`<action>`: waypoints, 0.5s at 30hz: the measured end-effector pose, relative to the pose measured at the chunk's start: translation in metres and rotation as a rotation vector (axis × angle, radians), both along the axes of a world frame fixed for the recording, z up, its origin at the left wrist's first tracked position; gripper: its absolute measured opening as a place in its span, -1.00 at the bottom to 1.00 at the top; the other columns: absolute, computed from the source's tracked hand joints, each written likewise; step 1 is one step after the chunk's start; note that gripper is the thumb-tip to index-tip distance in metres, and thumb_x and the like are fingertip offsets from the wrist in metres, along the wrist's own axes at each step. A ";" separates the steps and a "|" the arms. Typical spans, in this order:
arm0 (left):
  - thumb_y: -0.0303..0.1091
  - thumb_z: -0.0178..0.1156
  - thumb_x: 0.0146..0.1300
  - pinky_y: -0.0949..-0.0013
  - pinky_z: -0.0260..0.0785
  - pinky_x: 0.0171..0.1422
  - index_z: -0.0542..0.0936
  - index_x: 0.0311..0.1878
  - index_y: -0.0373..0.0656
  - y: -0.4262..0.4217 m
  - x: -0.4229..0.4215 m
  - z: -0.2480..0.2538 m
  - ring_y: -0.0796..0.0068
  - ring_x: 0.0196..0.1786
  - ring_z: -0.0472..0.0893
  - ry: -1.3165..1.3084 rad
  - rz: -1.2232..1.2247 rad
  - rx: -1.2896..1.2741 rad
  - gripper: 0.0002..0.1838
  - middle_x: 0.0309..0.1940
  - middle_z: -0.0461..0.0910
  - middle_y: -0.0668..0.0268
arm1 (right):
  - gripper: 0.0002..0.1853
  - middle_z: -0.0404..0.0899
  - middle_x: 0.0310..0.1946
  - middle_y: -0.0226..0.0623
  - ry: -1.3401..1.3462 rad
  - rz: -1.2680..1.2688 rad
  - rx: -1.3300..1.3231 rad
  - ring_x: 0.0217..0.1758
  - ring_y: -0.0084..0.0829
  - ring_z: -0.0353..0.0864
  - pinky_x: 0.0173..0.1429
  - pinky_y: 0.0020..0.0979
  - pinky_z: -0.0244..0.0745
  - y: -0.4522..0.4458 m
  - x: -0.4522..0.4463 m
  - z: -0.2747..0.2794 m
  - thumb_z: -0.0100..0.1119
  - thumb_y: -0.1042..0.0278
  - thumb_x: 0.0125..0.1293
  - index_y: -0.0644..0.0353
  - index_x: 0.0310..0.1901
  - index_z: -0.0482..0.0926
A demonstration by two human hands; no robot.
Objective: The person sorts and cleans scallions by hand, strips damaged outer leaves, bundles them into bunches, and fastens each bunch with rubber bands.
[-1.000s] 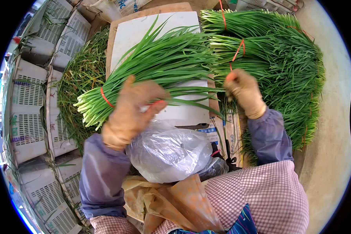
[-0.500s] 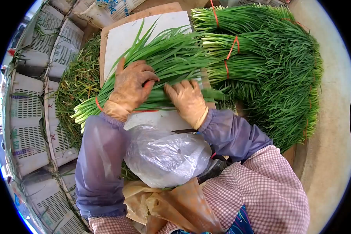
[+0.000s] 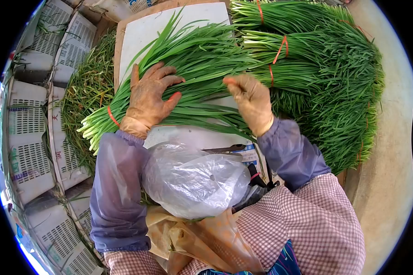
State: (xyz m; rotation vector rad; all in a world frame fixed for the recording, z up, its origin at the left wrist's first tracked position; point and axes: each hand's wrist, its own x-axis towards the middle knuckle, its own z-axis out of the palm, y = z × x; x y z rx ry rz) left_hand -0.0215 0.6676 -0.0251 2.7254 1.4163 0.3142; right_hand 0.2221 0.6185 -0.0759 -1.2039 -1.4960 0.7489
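Our left hand [image 3: 152,97], fingers spread and grasping nothing, best presses only lightly on the red-banded leafy bundle [image 3: 206,55] lying across the white board [image 3: 147,33], sparing its blades, while our right hand [image 3: 253,101] curls near their tips, its contents unclear.

From here I see one left hand [image 3: 152,97], one right hand [image 3: 253,103], two purple sleeves [image 3: 120,192], one white board [image 3: 181,135], one red-banded bundle [image 3: 202,59] on it, one clear bag [image 3: 197,178].

Between left hand [image 3: 151,97] and right hand [image 3: 253,100] lies a gap; a crumpled clear plastic bag [image 3: 195,178] blocks the bodyward side, stacked leafy green bunches [image 3: 339,91] the right hand's outer side.
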 end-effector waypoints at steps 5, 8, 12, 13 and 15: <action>-0.19 0.29 0.05 -0.22 -0.32 0.48 0.63 -0.05 0.16 -0.001 0.003 0.001 0.26 0.35 0.31 -0.004 0.020 -0.008 -0.67 0.11 0.50 0.44 | -0.80 0.57 -0.30 -0.29 -0.710 0.036 0.243 -0.14 -0.23 0.52 0.00 -0.22 0.37 0.041 -0.005 0.006 0.31 0.37 0.08 0.10 -0.22 0.64; -0.20 0.29 0.05 -0.23 -0.30 0.48 0.63 -0.05 0.16 -0.003 0.002 0.002 0.26 0.34 0.32 -0.016 0.025 -0.017 -0.67 0.11 0.50 0.43 | -0.80 0.53 -0.33 -0.36 -0.759 0.047 0.340 -0.15 -0.23 0.48 -0.07 -0.20 0.36 0.052 -0.008 -0.006 0.31 0.27 0.04 0.05 -0.26 0.62; -0.23 0.29 0.04 -0.25 -0.27 0.47 0.64 -0.12 0.14 -0.004 0.003 0.000 0.26 0.34 0.33 -0.039 0.026 0.006 -0.73 0.11 0.52 0.42 | -0.86 0.53 -0.38 -0.38 -0.616 0.095 0.408 -0.22 -0.21 0.48 -0.13 -0.20 0.39 0.051 -0.006 -0.004 0.28 0.34 0.04 0.06 -0.33 0.59; -0.25 0.29 0.04 -0.25 -0.27 0.47 0.65 -0.16 0.11 -0.004 0.003 0.000 0.25 0.34 0.34 -0.045 0.030 0.005 -0.76 0.11 0.52 0.42 | -0.88 0.53 -0.39 -0.37 -0.517 0.114 0.430 -0.24 -0.19 0.47 -0.15 -0.21 0.40 0.049 -0.005 -0.002 0.28 0.37 0.04 0.07 -0.34 0.58; -0.27 0.28 0.03 -0.26 -0.26 0.47 0.65 -0.20 0.09 -0.003 0.002 -0.002 0.25 0.33 0.34 -0.058 0.025 0.014 -0.79 0.10 0.53 0.42 | -0.89 0.54 -0.41 -0.31 -0.439 0.124 0.425 -0.30 -0.13 0.50 -0.22 -0.26 0.43 0.039 -0.008 0.008 0.25 0.40 0.10 0.14 -0.32 0.56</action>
